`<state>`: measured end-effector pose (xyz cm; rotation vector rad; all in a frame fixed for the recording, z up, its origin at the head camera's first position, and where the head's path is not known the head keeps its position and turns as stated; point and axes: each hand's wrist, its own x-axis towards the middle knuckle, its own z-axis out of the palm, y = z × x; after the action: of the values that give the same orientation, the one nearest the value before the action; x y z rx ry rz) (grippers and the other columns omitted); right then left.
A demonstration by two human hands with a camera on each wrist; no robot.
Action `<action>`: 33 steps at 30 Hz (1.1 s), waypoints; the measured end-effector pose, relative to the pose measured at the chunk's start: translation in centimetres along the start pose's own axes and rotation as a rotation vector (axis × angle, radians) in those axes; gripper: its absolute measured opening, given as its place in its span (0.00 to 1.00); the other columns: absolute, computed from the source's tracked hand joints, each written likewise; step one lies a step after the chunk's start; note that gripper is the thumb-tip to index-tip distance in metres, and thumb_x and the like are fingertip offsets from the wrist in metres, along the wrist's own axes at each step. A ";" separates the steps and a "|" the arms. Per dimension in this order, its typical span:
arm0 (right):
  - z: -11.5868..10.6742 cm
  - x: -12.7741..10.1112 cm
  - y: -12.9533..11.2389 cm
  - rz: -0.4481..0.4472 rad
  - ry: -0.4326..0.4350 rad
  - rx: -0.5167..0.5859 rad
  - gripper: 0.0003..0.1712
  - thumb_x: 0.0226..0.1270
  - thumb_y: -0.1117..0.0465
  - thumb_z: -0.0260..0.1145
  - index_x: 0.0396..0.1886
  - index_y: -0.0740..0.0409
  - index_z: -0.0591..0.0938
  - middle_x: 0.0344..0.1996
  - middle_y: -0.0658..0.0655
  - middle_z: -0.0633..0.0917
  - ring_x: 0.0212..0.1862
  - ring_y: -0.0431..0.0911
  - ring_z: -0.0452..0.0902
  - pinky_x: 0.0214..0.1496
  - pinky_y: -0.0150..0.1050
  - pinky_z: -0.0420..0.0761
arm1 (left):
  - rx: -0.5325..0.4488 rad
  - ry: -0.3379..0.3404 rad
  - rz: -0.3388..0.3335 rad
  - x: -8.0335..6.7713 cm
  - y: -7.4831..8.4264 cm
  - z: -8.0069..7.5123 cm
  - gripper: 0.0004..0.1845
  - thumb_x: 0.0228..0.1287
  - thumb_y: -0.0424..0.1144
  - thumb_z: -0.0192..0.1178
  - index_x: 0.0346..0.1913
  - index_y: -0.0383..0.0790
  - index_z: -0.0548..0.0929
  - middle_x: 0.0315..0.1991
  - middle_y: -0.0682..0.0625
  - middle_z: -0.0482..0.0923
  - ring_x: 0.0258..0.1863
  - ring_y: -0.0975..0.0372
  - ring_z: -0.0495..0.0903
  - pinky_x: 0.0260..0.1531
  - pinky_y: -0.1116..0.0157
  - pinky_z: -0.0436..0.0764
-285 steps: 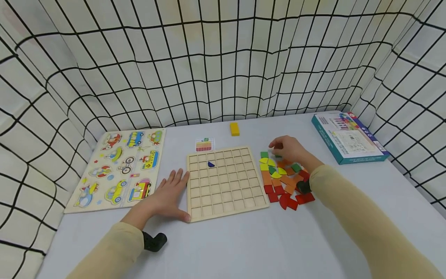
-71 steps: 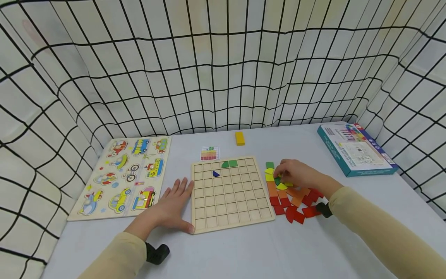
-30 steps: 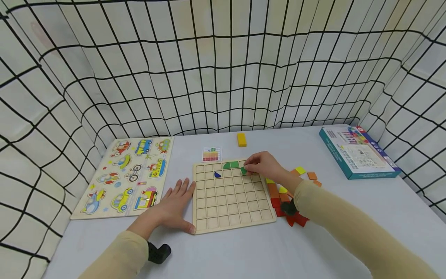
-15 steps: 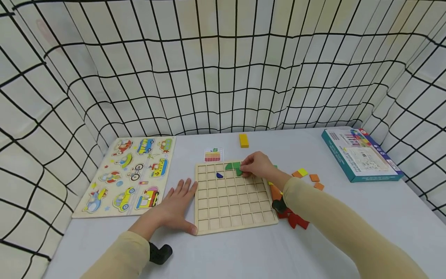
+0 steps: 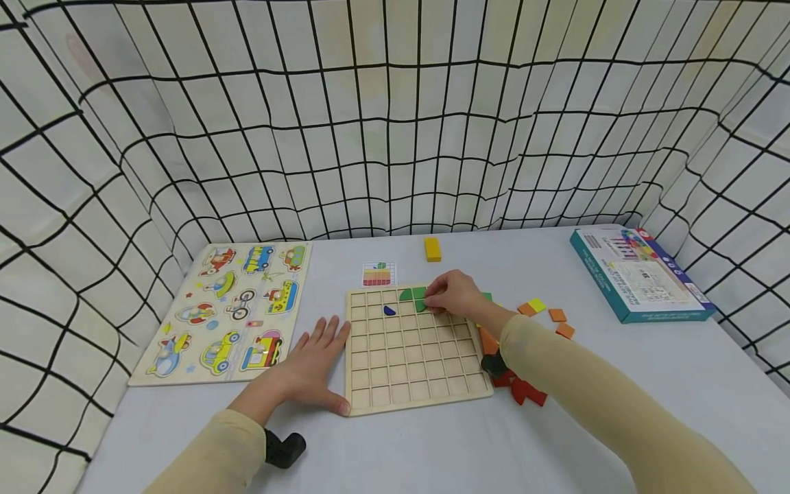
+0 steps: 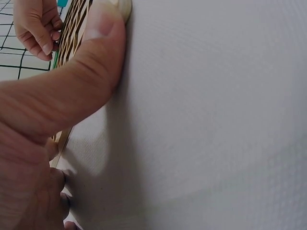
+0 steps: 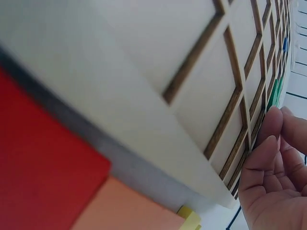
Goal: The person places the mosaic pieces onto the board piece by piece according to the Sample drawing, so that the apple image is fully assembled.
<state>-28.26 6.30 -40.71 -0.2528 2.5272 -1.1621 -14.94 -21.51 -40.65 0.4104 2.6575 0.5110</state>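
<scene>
A wooden grid board (image 5: 412,357) lies on the white table. My left hand (image 5: 311,360) rests flat at its left edge, with the thumb (image 6: 96,52) pressed against the near corner of the board (image 6: 76,23). My right hand (image 5: 439,300) reaches over the board's far row and pinches a green piece (image 5: 422,304) just below two green pieces (image 5: 411,293) seated in the top row. A small blue piece (image 5: 389,311) sits in a cell to the left. In the right wrist view the fingertips (image 7: 268,136) touch the board's edge (image 7: 182,81).
Loose red pieces (image 5: 523,390) and orange and yellow pieces (image 5: 544,312) lie right of the board. Behind it are a pattern card (image 5: 377,274) and a yellow block (image 5: 433,249). A vehicle puzzle (image 5: 225,309) lies left, a teal box (image 5: 642,276) far right. Netted cloth walls surround the table.
My right hand carried a green piece from the loose pile leftward onto the board's far rows; in the last half second it has barely shifted. The left hand has stayed put.
</scene>
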 end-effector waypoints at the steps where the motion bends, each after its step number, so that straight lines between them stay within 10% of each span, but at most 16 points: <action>1: 0.0 0.0 0.0 -0.002 0.000 -0.002 0.08 0.69 0.64 0.70 0.44 0.64 0.87 0.32 0.57 0.89 0.30 0.40 0.85 0.37 0.32 0.85 | 0.001 0.000 0.000 0.0 0.0 0.0 0.73 0.41 0.58 0.82 0.82 0.32 0.47 0.83 0.31 0.36 0.82 0.35 0.35 0.78 0.34 0.40; 15: -0.2 -0.1 -0.2 -0.116 0.002 -0.187 0.05 0.65 0.66 0.73 0.37 0.61 0.85 0.31 0.55 0.85 0.33 0.44 0.77 0.39 0.34 0.78 | -0.008 -0.003 -0.001 0.1 -0.4 0.4 0.73 0.41 0.58 0.82 0.82 0.32 0.46 0.83 0.32 0.36 0.82 0.36 0.34 0.78 0.34 0.40; 22: -4.3 -0.9 0.6 -0.130 0.058 -0.135 0.12 0.73 0.63 0.66 0.51 0.64 0.84 0.42 0.61 0.87 0.44 0.53 0.85 0.46 0.41 0.84 | 0.009 -0.013 -0.007 0.1 -0.3 0.1 0.73 0.42 0.59 0.82 0.82 0.32 0.46 0.83 0.32 0.36 0.82 0.36 0.33 0.79 0.36 0.40; 33: -7.6 -1.6 5.6 -0.073 0.036 -0.371 0.14 0.73 0.66 0.65 0.54 0.66 0.84 0.47 0.63 0.86 0.47 0.53 0.79 0.52 0.45 0.84 | 0.003 -0.005 0.009 0.0 -0.1 -0.1 0.73 0.41 0.59 0.82 0.82 0.31 0.47 0.83 0.31 0.36 0.82 0.35 0.34 0.78 0.34 0.40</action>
<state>-29.78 15.68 -39.99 -0.4221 2.7730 -0.7176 -15.04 -21.59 -40.62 0.4237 2.6528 0.5073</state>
